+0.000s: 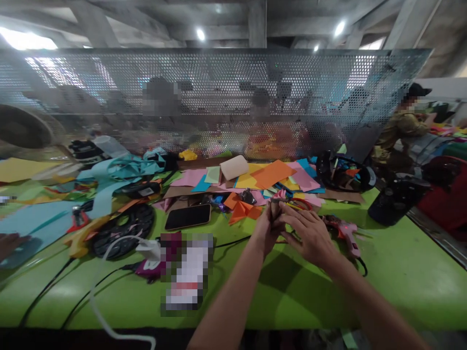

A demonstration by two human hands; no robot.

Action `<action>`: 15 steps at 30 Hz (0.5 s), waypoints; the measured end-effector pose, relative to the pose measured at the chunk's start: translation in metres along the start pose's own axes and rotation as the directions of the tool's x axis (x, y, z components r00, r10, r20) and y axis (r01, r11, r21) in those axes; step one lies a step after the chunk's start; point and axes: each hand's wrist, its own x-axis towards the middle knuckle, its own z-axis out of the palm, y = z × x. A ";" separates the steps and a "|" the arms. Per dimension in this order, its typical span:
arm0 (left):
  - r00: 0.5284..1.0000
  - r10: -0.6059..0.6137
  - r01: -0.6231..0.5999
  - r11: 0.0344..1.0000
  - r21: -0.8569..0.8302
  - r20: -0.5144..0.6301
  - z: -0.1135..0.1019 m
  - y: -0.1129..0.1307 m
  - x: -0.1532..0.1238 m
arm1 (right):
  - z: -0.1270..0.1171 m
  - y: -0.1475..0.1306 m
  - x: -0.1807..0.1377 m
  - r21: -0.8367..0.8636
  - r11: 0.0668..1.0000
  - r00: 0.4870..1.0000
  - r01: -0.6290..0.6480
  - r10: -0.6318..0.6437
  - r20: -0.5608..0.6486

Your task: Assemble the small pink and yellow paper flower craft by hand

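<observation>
Above the green table, my left hand (265,231) is closed round a small brown piece with pink folded paper (279,194) at its top; its exact kind is hard to make out. My right hand (308,231) meets it from the other side, fingertips pressed against the brown part. The fingers cover much of the piece. Just right of my right hand lies a pink glue gun (348,236) with its cord trailing down. Orange folded paper (242,208) sits left of and beyond my hands.
Coloured paper sheets (274,174) pile up at the back before a perforated metal screen (219,97). A black phone (188,217), a purple power strip (155,265), cords and a yellow glue gun (85,238) lie left. A dark cup (397,199) stands right. Another person's hand (10,245) shows far left.
</observation>
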 end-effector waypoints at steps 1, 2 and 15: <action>1.000 -0.009 0.009 1.000 -0.005 0.000 0.000 0.000 0.000 | 0.000 0.000 0.000 0.003 1.000 1.000 0.000 0.000 -0.001; 1.000 -0.014 0.014 1.000 -0.010 0.001 0.001 0.001 0.000 | 0.000 0.000 0.000 0.004 1.000 1.000 0.001 -0.001 -0.003; 1.000 -0.026 0.026 1.000 0.000 0.007 -0.001 0.002 0.001 | 0.001 0.002 0.000 0.014 1.000 0.999 0.020 -0.019 -0.031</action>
